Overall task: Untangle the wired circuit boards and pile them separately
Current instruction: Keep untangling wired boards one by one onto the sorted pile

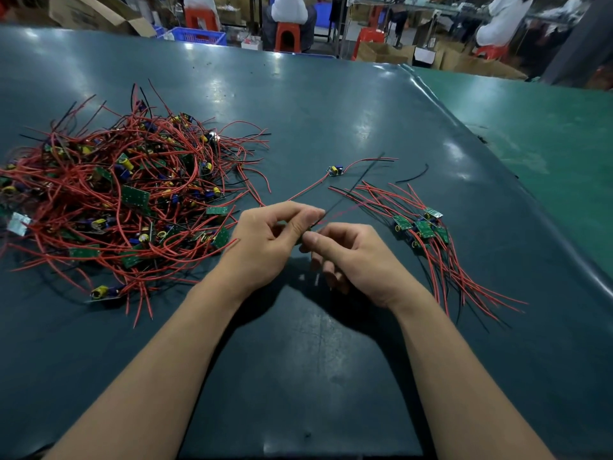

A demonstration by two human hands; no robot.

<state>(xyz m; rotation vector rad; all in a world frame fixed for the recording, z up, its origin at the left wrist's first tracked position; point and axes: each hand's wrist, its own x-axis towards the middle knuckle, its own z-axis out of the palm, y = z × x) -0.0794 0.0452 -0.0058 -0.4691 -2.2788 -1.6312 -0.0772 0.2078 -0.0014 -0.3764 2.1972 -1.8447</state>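
Currently both hands, left hand (pixel 265 240) and right hand (pixel 348 257), pinch one board's wires (pixel 335 207) between tangled heap (pixel 126 194) and sorted pile (pixel 424 230), separating them.

No legible text, labels or numbers anywhere.

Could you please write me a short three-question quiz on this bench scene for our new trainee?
1. True or false: the big tangled heap lies on the person's left.
2. Which colour are most wires? A blue, B red, C white.
3. Fill in: both hands pinch a thin ____ over the table.

Key
1. True; the sorted pile lies on the right.
2. B.
3. Wire: the left hand and right hand pinch the wire; a lone board lies beyond.
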